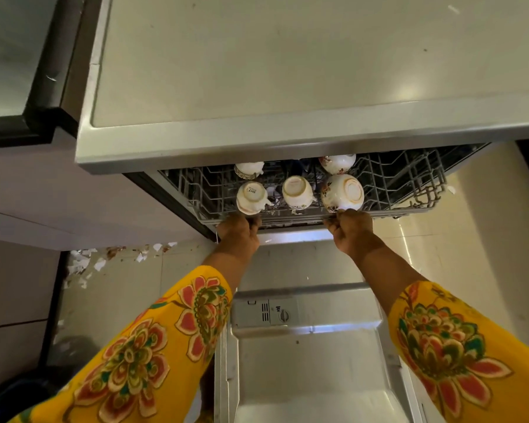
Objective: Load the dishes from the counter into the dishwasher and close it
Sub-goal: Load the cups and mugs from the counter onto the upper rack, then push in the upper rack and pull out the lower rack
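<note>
- Both my hands are on the front edge of the rack [394, 184], which sticks partway out from under the counter [287, 71]. My left hand [240, 233] has its fingers curled up around the rail; my right hand [350, 230] grips the rail the same way, just below the bowl [342, 192].
- In the rack, all bottom-up: a cup [251, 197] at the front left, a second cup [297, 192] beside it, the bowl right of that. Two more pieces sit behind them, half hidden under the counter's lip.
- The counter above the rack shows no dishes in view, so I judge loading is about done and the step in hand is sliding the rack home.
- Next calls for an even push from both hands so the rack runs straight and the cups don't knock, then letting go and lifting the door [312, 361], which lies open below the rack.
- Writing: a small sticker on the left cup's base, too blurred to read. The door's dispenser shows no legible label.
</note>
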`<state>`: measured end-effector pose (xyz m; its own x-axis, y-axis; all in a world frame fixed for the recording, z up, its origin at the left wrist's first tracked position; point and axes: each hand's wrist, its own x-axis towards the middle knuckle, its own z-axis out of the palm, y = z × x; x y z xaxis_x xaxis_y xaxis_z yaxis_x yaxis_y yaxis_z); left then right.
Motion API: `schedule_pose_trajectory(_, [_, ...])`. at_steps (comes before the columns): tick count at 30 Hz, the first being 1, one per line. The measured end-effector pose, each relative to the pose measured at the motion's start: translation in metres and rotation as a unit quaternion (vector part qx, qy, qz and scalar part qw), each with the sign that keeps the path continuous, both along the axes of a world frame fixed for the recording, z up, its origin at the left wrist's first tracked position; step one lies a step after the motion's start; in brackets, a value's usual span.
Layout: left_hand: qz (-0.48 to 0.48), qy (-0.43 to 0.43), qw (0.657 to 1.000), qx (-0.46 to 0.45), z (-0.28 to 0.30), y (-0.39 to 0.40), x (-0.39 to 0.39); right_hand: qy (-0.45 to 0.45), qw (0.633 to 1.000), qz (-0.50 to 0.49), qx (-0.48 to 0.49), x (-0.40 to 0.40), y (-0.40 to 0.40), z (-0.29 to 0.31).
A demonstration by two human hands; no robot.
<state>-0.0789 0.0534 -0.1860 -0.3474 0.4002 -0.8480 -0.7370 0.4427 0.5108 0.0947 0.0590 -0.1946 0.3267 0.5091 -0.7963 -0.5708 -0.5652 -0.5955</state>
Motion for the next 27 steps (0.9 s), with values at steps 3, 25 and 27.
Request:
schedule_pose_trajectory(3, [0.014, 0.013, 0.999, 0.034, -0.004, -0.003, 0.003, 0.0, 1.0, 0.007, 0.002, 0.001, 0.001, 0.0])
schedule_pose_trajectory(25, [-0.001, -0.005, 0.998, 0.055, 0.002, 0.054, -0.001, -0.049, 0.996, 0.067, 0.014, 0.0, 0.062, -0.005])
schedule_pose_trajectory(27, [0.001, -0.013, 0.997, 0.075, 0.001, 0.048, -0.002, -0.047, 0.996, 0.075, 0.032, 0.002, 0.057, -0.007])
